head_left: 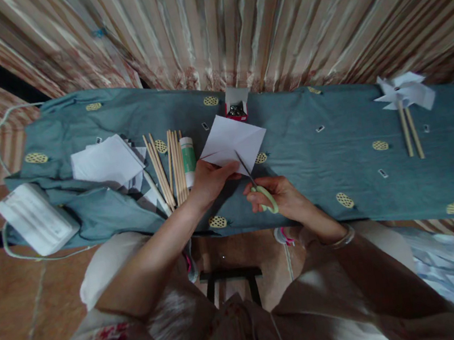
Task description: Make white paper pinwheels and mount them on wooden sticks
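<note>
My left hand (213, 179) grips the near left edge of a square sheet of white paper (234, 137), thumb on top. In my right hand (276, 194) are scissors (268, 196) with pale green handles, their dark blades on the near part of the sheet, pointing toward its middle. A slit shows at the paper's left side by my left hand. Just left of that hand stand a green and white glue stick (188, 159) and several wooden sticks (175, 164) lying side by side. Behind the sheet sits a small open box (236, 105) with dark shiny bits inside.
A stack of white paper (107, 161) and a white pen-like tool (156, 192) lie left on the blue-green cloth (302, 152). A white box-shaped device (36, 218) with a cable is at the left end. White paper pinwheels (404, 91) on sticks lie far right.
</note>
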`<state>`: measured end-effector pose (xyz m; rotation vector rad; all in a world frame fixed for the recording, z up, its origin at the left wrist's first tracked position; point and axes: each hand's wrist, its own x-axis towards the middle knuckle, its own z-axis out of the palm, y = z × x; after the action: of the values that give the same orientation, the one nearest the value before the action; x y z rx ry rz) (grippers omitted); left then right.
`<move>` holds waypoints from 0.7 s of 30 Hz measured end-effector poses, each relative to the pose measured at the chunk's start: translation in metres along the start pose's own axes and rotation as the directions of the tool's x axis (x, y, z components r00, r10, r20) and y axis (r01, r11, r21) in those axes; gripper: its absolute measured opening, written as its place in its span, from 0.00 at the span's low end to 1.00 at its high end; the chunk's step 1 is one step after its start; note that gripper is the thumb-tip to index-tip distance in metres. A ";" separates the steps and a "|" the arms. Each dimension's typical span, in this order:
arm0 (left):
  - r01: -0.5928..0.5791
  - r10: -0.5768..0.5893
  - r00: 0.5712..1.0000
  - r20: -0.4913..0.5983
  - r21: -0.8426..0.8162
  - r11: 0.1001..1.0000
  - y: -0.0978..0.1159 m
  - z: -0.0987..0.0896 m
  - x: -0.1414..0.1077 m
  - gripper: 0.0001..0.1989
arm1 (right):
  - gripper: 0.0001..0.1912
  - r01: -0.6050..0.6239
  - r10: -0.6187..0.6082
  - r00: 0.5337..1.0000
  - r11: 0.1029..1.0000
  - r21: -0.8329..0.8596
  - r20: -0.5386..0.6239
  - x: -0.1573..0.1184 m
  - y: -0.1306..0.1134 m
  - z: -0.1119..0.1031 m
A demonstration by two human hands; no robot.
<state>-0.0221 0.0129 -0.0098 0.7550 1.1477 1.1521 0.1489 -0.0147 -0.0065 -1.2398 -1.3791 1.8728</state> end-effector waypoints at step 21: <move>0.021 -0.022 1.000 -0.015 -0.040 0.999 0.003 0.002 -0.002 0.07 | 0.22 -0.010 0.010 1.000 0.999 0.035 -0.008 0.002 0.002 0.001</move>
<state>-0.0213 0.0118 -0.0063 0.7028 1.1404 1.1616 0.1475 -0.0149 -0.0092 -1.2381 -1.3325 1.8884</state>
